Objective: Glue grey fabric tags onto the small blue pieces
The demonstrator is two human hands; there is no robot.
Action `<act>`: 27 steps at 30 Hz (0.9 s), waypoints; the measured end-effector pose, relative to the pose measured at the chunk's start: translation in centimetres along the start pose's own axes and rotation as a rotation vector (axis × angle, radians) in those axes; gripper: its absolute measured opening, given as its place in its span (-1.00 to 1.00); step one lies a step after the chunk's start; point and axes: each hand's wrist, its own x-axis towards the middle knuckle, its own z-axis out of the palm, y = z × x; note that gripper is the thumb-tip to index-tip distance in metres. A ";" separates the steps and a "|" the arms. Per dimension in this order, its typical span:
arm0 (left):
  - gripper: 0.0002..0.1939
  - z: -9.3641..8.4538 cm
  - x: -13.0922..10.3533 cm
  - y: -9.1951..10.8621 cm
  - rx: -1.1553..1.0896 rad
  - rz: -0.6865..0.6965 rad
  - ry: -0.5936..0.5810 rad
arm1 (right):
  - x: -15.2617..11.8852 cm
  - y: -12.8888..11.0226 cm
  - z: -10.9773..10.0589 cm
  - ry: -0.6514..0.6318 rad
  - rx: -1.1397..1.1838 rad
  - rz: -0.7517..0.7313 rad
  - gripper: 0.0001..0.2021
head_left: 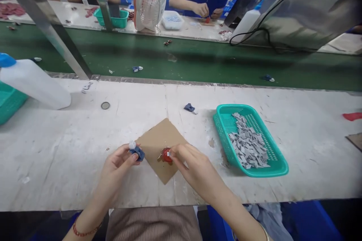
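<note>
Between thumb and fingers, my left hand [120, 162] grips a small dark blue plastic part [137, 153] that has a whitish knob on top. My right hand [194, 162] pinches a small light grey chip [169, 154] over a round red cap [166, 155]. Whether the chip touches the cap I cannot tell. Glossy, wet-looking liquid surrounds the cap, which sits on a brown cardboard square [166, 131]. To the right, a green plastic basket [219, 120] contains many small grey chips [250, 145]. Another dark blue part [189, 107] lies beyond the cardboard.
A white bottle with a blue cap [36, 83] leans at left, near a metal bottle cap [105, 105]. Behind the white table [70, 139] runs a green conveyor belt [192, 66] carrying a few parts. A metal post [56, 30] slants at left. Several people work across the belt.
</note>
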 end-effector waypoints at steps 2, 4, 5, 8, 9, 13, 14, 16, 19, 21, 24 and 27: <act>-0.68 0.2 -0.5 -0.6 -0.008 -0.013 -0.010 | 0.0 0.0 0.0 -0.022 -0.044 -0.004 -0.83; -0.68 0.7 -0.7 -0.8 -0.024 -0.019 -0.029 | 0.0 0.0 0.0 -0.023 -0.067 0.001 -0.84; -0.68 0.9 -0.7 -0.7 -0.036 -0.021 -0.039 | -0.1 -0.1 0.1 -0.020 -0.070 -0.001 -0.84; -0.70 1.6 -0.6 -0.5 -0.065 -0.024 -0.062 | -0.1 -0.2 0.1 -0.020 -0.058 -0.011 -0.83; -0.70 1.8 -0.6 -0.4 -0.071 -0.028 -0.072 | -0.2 -0.3 0.1 -0.022 -0.057 -0.008 -0.83; -0.71 2.2 -0.5 -0.3 -0.096 -0.047 -0.110 | -0.3 -0.4 0.1 -0.022 -0.076 0.013 -0.82; -0.71 2.3 -0.5 -0.4 -0.098 -0.049 -0.116 | -0.3 -0.4 0.1 -0.025 -0.072 0.008 -0.82; -0.72 2.5 -0.5 -0.6 -0.103 -0.045 -0.128 | -0.3 -0.4 0.1 -0.038 -0.053 -0.006 -0.82; -0.72 3.0 -0.6 -0.8 -0.110 -0.027 -0.164 | -0.3 -0.1 0.1 -0.038 -0.031 0.018 -0.83; -0.72 3.4 -0.6 -0.9 -0.106 -0.008 -0.179 | -0.2 0.1 -0.1 -0.015 0.021 0.066 -0.85; -0.75 3.9 -0.4 -0.8 -0.098 0.012 -0.176 | 0.0 0.2 -0.5 0.034 0.157 0.138 -0.89; -0.76 4.1 -0.3 -0.8 -0.101 0.026 -0.145 | 0.2 0.0 -0.9 0.124 0.256 0.211 -0.93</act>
